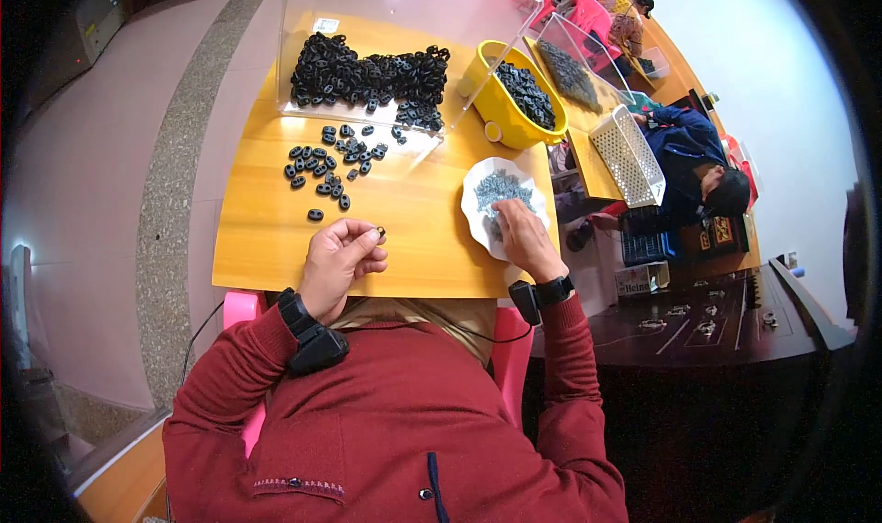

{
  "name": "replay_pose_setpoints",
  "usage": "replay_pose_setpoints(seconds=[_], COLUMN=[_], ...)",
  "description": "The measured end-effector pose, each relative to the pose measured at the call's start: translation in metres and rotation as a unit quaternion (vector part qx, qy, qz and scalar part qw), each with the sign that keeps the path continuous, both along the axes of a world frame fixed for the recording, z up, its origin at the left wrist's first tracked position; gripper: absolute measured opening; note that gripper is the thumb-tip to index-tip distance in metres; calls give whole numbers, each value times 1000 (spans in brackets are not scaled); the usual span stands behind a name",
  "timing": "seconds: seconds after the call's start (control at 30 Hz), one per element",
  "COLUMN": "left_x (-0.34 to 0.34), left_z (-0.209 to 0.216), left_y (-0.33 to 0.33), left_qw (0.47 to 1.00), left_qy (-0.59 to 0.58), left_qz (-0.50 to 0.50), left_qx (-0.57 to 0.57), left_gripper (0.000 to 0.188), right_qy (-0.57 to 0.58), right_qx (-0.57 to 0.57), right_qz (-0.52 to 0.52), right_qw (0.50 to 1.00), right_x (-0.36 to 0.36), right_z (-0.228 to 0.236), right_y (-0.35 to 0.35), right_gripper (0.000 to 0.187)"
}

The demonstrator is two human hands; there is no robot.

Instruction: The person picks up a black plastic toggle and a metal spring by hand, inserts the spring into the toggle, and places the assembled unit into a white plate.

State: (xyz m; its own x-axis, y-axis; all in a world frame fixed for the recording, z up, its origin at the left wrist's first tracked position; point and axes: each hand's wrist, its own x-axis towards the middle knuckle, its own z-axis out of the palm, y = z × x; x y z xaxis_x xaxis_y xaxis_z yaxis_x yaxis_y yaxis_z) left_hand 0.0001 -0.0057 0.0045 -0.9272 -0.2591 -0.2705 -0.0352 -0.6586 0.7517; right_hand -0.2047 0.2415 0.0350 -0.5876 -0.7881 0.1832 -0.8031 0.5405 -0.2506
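Observation:
My left hand [342, 258] is closed in a pinch near the table's front edge, with a small black oval plastic piece [381, 233] between thumb and forefinger. Over a white scalloped dish [470, 213] on the right, my right hand [525, 238] reaches down to a heap of small grey metallic-looking parts [501, 187]. Its fingers are bent together at the heap, and whatever their tips hold is hidden. Ahead of my left hand, several loose black two-holed pieces [317, 163] lie scattered on the wooden table [413, 261].
A clear plastic bin [367, 27] with a big heap of black pieces [367, 73] stands at the far side. Right of it is a yellow bucket [496, 110] of dark pieces. A white perforated basket [627, 158] and a co-worker in dark clothing [684, 146] are farther right.

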Motion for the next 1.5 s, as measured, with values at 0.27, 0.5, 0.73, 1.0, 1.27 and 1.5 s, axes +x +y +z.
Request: replay_pose_setpoints(seconds=[0.27,0.5,0.73,1.0,1.27,1.5], left_x=[-1,-1,-16,-48,-62,-88], left_z=[0,-2,1,14,16,20], left_y=[0,0,10,29,41,60], left_qw=[1000,1000,997,987,988,989], left_qy=[3,-1,10,44,63,58], left_qz=[3,-19,-76,-147,-139,-116], left_qx=[8,-7,-25,-52,-31,-69], left_gripper=[11,14,19,28,22,16], right_qy=[-12,-94,-257,-262,-293,-322], right_qx=[-68,-179,-234,-233,-258,-294], right_qz=[-22,-33,-29,43,15,-58], right_qw=[997,979,937,935,920,898], right_x=[1,5,40,63,63,54], right_z=[-1,-1,15,22,16,21], right_y=[1,-3,-22,-49,-50,-39], right_gripper=[13,9,11,11,10,7])
